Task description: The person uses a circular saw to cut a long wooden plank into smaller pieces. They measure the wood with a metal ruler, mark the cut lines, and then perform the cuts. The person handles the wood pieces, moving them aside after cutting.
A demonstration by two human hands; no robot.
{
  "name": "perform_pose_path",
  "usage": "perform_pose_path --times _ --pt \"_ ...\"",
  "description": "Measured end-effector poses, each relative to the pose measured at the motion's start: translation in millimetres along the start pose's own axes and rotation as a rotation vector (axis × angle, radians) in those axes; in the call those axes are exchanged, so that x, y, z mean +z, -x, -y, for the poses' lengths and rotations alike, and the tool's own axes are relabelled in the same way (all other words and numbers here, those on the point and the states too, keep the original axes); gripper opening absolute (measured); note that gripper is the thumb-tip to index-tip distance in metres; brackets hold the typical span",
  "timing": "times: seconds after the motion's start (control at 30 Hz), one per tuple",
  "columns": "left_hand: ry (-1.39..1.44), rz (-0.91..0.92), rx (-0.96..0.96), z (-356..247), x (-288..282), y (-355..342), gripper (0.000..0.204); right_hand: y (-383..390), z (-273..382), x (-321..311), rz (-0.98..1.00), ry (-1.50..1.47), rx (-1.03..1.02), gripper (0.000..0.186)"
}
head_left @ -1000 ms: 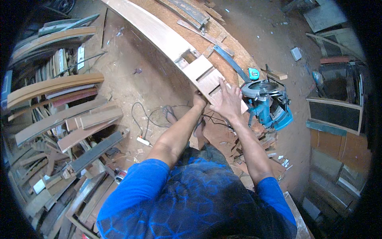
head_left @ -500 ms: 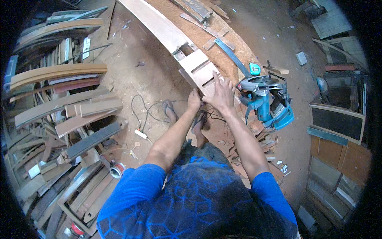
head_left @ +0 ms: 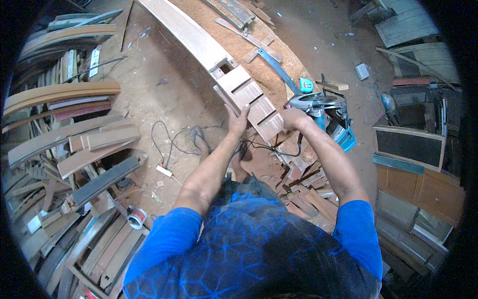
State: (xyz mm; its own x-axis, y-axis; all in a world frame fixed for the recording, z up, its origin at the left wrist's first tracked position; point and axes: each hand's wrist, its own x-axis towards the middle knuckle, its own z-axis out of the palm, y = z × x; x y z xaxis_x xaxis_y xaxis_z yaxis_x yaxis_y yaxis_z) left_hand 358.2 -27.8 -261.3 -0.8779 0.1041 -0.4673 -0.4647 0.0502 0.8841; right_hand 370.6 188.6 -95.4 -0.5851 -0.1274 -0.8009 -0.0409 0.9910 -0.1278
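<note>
A long pale curved wooden beam (head_left: 191, 37) runs from the top down to the middle of the view. Near its close end are a square hole and crosswise dark slots between flat pale sections. My left hand (head_left: 239, 119) grips the beam's left edge, thumb on top and the other fingers mostly hidden underneath. Just right of the beam's end, my right hand (head_left: 296, 119) is curled at the handle side of a teal circular saw (head_left: 342, 138). My wrist and forearm cover much of that handle.
Behind the saw sit a teal tape measure (head_left: 305, 85) and a blue metal strip (head_left: 277, 66) on a sawdust-covered surface (head_left: 294, 47). A black cord (head_left: 269, 146) loops below the beam over wood offcuts (head_left: 311, 199). Curved timber (head_left: 62, 92) is stacked left; framed panels (head_left: 408, 147) lean right.
My right hand has left the beam's slotted top and moved right to the saw, closing there. My left hand has shifted slightly up along the beam's edge. The whole view has drifted a little.
</note>
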Motion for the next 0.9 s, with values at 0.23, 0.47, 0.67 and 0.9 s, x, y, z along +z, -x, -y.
perform_pose_path --times 0.23,0.47,0.67,0.9 --pt "0.02 0.005 0.046 29.7 -11.6 -32.2 0.119 -24.6 -36.5 36.2 0.046 0.076 0.309 0.033" --pt "-0.062 0.105 0.317 -167.8 -73.4 73.5 0.043 66.2 -21.0 11.2 -0.208 -0.063 0.212 0.038" --pt "0.254 0.65 0.92 -373.2 -68.6 237.2 0.016 220.9 9.8 17.9 -0.992 -0.311 0.08 0.068" --pt "-0.065 0.337 0.776 -452.8 -71.3 383.3 0.033 284.9 57.0 4.8 -0.758 -1.418 0.127 0.044"
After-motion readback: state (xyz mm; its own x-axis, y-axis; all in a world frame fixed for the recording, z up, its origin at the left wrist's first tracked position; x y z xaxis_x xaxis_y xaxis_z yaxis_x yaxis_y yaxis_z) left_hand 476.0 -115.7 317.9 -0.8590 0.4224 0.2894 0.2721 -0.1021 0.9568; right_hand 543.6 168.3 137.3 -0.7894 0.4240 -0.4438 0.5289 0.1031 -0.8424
